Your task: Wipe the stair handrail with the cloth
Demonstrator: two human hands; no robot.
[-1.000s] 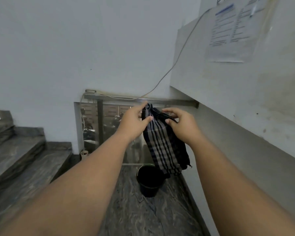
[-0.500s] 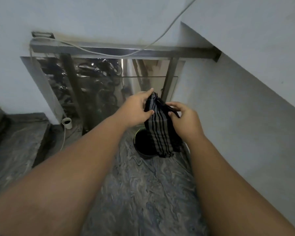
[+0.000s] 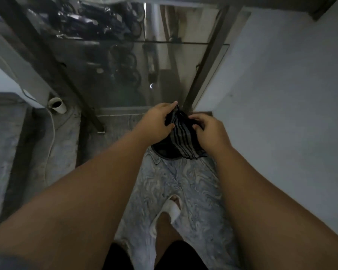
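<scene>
Both my hands hold a dark striped cloth [image 3: 180, 137] low over a black bucket [image 3: 164, 152] on the marbled stone landing. My left hand [image 3: 158, 121] pinches the cloth's upper left edge. My right hand [image 3: 207, 129] grips its right side. The cloth hangs down into or just above the bucket's mouth; I cannot tell which. The metal handrail's top bar is almost out of frame at the top; its dark posts [image 3: 205, 61] and glass panel [image 3: 125, 65] stand just beyond my hands.
A white wall [image 3: 281, 104] runs close on the right. A short white pipe end [image 3: 57, 105] and a thin cable [image 3: 52, 137] lie on the floor at left. A stone step [image 3: 2, 133] sits at far left. My foot in a white slipper [image 3: 168, 213] stands on the landing.
My view has tilted steeply downward and both hands have lowered the cloth from rail height down to the bucket. The handrail bar has slid out at the top.
</scene>
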